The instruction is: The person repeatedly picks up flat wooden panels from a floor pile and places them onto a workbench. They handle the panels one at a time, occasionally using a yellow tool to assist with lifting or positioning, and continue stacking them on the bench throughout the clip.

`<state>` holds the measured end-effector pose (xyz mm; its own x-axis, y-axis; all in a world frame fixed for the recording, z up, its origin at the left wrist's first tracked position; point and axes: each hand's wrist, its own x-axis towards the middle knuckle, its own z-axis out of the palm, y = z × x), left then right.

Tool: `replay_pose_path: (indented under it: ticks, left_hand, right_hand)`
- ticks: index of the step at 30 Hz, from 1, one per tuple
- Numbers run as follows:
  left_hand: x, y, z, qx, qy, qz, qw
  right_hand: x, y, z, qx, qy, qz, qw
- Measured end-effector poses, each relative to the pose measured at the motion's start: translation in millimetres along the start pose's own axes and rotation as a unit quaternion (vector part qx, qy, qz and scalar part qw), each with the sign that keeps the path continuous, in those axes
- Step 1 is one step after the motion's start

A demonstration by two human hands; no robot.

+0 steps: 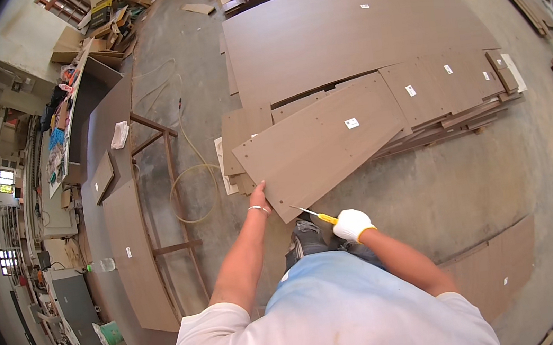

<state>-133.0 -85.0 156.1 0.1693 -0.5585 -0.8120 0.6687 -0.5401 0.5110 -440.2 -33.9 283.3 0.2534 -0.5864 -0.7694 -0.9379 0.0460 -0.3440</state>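
A brown wood-look board (321, 140) with small holes and a white label lies slanted across a stack of similar panels, its near end pointing toward me. My bare left hand (260, 199), a band at its wrist, grips the board's left edge near that end. In a white knit glove with a yellow cuff, my right hand (353, 225) is closed round the yellow handle of a screwdriver (326, 218). The thin metal shaft reaches to the board's near corner, close to a hole. Whether its tip touches the surface I cannot tell.
A large brown panel (356, 33) lies beyond the board on the stack. To the left runs a long table (137, 253) with a metal frame, and a thin hose (186, 174) curls on the floor beside it. More panels (499, 269) lie at the lower right.
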Motion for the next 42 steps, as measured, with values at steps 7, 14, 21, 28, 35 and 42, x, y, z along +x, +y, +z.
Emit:
replay_pose_path:
  ticks: [7,14,21,28,35,42]
  left_hand:
    - [6,5,-6,0.035,0.055,0.036,0.997]
    - [13,11,-22,0.156,0.099,0.015,0.983]
    - [30,0,-22,0.07,0.103,-0.02,0.992]
    - [39,-4,-28,0.029,0.101,-0.063,0.992]
    - [42,-3,-24,0.036,0.13,-0.072,0.988]
    - [41,12,-13,0.137,0.091,-0.05,0.985]
  right_hand:
    - [28,-32,-4,-0.042,-0.032,-0.016,0.998]
    - [74,-58,-25,-0.083,-0.049,-0.043,0.994]
    - [166,-132,-81,-0.082,-0.004,-0.031,0.996]
    - [171,-149,-105,-0.091,-0.033,-0.041,0.994]
    - [101,-53,-45,-0.124,-0.11,-0.017,0.986]
    - [115,132,-63,0.211,0.046,0.295,0.931]
